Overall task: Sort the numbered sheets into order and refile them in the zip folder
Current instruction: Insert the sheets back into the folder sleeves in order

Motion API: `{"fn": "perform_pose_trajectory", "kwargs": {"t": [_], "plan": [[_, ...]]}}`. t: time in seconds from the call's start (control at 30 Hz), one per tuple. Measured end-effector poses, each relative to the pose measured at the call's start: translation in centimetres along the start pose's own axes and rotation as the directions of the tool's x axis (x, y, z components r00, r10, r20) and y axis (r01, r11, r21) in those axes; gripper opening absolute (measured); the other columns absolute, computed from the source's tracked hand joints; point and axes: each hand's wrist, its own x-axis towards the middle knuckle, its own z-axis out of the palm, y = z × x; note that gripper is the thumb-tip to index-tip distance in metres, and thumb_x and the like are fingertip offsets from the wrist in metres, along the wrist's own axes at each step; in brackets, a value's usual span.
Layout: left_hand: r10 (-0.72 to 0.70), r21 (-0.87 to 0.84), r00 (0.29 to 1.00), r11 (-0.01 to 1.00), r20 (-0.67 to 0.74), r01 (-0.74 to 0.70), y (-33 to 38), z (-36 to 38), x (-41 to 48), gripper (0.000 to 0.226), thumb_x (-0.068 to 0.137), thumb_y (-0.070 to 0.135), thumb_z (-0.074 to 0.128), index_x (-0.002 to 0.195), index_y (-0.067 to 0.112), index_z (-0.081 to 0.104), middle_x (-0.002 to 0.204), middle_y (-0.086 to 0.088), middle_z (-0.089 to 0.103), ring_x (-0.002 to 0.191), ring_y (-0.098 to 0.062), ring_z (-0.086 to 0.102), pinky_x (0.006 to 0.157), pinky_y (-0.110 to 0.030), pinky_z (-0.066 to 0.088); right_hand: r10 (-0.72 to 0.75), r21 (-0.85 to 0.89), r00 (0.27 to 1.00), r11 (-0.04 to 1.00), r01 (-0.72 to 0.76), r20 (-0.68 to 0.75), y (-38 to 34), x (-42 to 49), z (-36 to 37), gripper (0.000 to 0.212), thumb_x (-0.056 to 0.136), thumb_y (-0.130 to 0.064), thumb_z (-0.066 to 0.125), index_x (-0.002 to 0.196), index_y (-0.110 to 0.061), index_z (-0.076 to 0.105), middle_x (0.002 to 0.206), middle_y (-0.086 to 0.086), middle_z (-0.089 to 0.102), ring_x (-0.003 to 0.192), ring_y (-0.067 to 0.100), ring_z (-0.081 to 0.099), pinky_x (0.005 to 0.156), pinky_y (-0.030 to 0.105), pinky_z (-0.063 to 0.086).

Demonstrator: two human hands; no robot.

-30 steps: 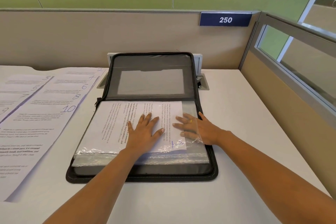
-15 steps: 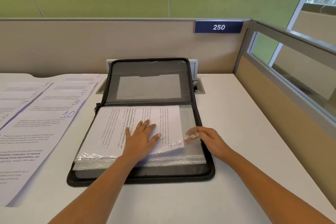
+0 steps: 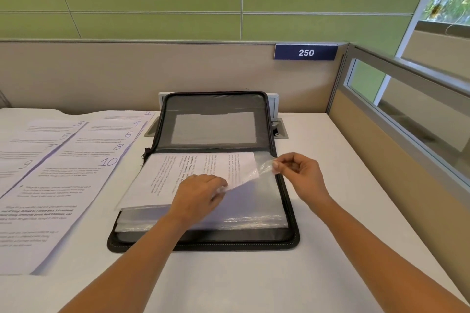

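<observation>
A black zip folder (image 3: 290,213) lies open on the white desk, its lid leaning on the partition. Clear plastic sleeves (image 3: 254,201) are stacked inside. On top lies a printed sheet (image 3: 178,175), turned sideways. My left hand (image 3: 201,193) grips the near right corner of that sheet with curled fingers. My right hand (image 3: 300,173) pinches the edge of the top clear sleeve and lifts it off the stack. To the left, numbered sheets (image 3: 84,175) lie fanned in two overlapping columns, with 10 nearest in the right column and 9 in the left.
A beige partition with a blue "250" plate (image 3: 306,52) closes the back. A glazed divider (image 3: 396,109) runs along the right. A grey cable hatch (image 3: 279,129) sits behind the folder. The desk's bare white top (image 3: 254,279) stretches in front.
My right hand has pinched the top sleeve's edge and raised it. My left hand has gone from lying flat on the sheet to curling round its corner, and the sheet has shifted left.
</observation>
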Motion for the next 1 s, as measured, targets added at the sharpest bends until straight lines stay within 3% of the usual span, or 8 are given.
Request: {"fn": "perform_pose_trajectory", "kwargs": {"t": [0.13, 0.27, 0.33, 0.4, 0.5, 0.6, 0.8, 1.0], "plan": [[-0.094, 0.048, 0.990, 0.994, -0.107, 0.100, -0.6, -1.3, 1.9, 0.021, 0.085, 0.027, 0.055, 0.077, 0.016, 0.070, 0.060, 0.006, 0.067, 0.047, -0.016, 0.061, 0.047, -0.025, 0.047, -0.421, -0.388, 0.869, 0.870, 0.305, -0.261, -0.9, -1.1, 1.8, 0.016, 0.086, -0.019, 0.064, 0.079, -0.019, 0.049, 0.074, -0.010, 0.048, 0.072, 0.000, 0.047, 0.066, 0.004, 0.036], [-0.113, 0.106, 0.966, 0.984, -0.233, 0.141, -0.3, -2.5, 4.4, 0.024, 0.083, 0.025, 0.050, 0.070, 0.016, 0.069, 0.054, 0.005, 0.063, 0.045, -0.019, 0.059, 0.055, -0.026, 0.044, -0.464, -0.433, 0.881, 0.777, 0.457, 0.096, -0.5, -2.4, 4.7, 0.018, 0.089, -0.033, 0.050, 0.078, -0.019, 0.049, 0.066, -0.014, 0.042, 0.066, 0.000, 0.044, 0.062, 0.009, 0.032], [-0.097, 0.135, 0.955, 0.981, -0.281, 0.139, -0.1, -2.8, 5.5, 0.029, 0.083, 0.026, 0.043, 0.073, 0.017, 0.069, 0.058, 0.005, 0.066, 0.053, -0.019, 0.062, 0.069, -0.029, 0.037, -0.388, -0.540, 0.847, 0.653, 0.531, 0.364, 0.0, -1.5, 6.2, 0.021, 0.091, -0.033, 0.050, 0.099, -0.016, 0.059, 0.092, -0.005, 0.059, 0.087, 0.006, 0.052, 0.076, 0.022, 0.039], [-0.075, 0.157, 0.942, 0.979, -0.328, 0.133, 0.0, -2.8, 6.1, 0.027, 0.084, 0.024, 0.043, 0.083, 0.018, 0.069, 0.074, 0.003, 0.070, 0.072, -0.019, 0.065, 0.079, -0.030, 0.031, -0.198, -0.671, 0.824, 0.497, 0.551, 0.531, 0.2, 0.3, 7.6, 0.040, 0.094, -0.033, 0.048, 0.131, -0.019, 0.046, 0.136, 0.002, 0.047, 0.122, 0.021, 0.043, 0.094, 0.037, 0.036], [-0.101, 0.167, 0.920, 0.970, -0.378, 0.175, 0.2, -2.5, 5.9, 0.028, 0.082, 0.021, 0.048, 0.109, 0.020, 0.057, 0.113, -0.002, 0.065, 0.113, -0.020, 0.051, 0.095, -0.038, 0.034, -0.001, -0.776, 0.818, 0.317, 0.545, 0.575, -0.2, 3.9, 9.2, 0.063, 0.095, -0.037, 0.048, 0.148, -0.023, 0.017, 0.157, 0.002, 0.012, 0.142, 0.025, 0.014, 0.108, 0.053, 0.026], [-0.179, 0.145, 0.908, 0.957, -0.380, 0.250, -0.1, -2.1, 4.4, 0.040, 0.082, 0.026, 0.048, 0.121, 0.019, 0.046, 0.132, -0.011, 0.053, 0.127, -0.025, 0.037, 0.103, -0.049, 0.035, 0.079, -0.823, 0.851, 0.317, 0.472, 0.519, -0.5, 7.7, 10.2, 0.076, 0.093, -0.041, 0.050, 0.150, -0.031, 0.000, 0.159, -0.001, -0.005, 0.145, 0.025, 0.003, 0.108, 0.060, 0.024], [-0.469, 0.073, 0.879, 0.877, -0.088, 0.475, -2.7, -0.1, -0.6, 0.057, 0.074, 0.025, 0.071, 0.125, 0.020, 0.045, 0.139, -0.008, 0.045, 0.128, -0.023, 0.037, 0.095, -0.059, 0.041, 0.182, -0.868, 0.872, 0.309, 0.389, 0.455, 0.2, 12.3, 9.9, 0.077, 0.095, -0.044, 0.047, 0.150, -0.032, -0.006, 0.157, 0.000, -0.016, 0.145, 0.028, -0.007, 0.108, 0.065, 0.017], [-0.710, 0.184, 0.618, 0.694, 0.337, 0.696, -4.5, 0.9, -3.4, 0.061, 0.096, 0.051, 0.034, 0.148, 0.025, 0.017, 0.158, 0.003, 0.007, 0.146, -0.015, 0.005, 0.113, -0.054, 0.008, 0.362, -0.895, 0.828, 0.291, 0.337, 0.429, 3.6, 10.8, 10.1, 0.062, 0.095, -0.053, 0.035, 0.149, -0.030, 0.013, 0.159, 0.002, 0.000, 0.145, 0.027, 0.003, 0.110, 0.062, 0.018]]}}
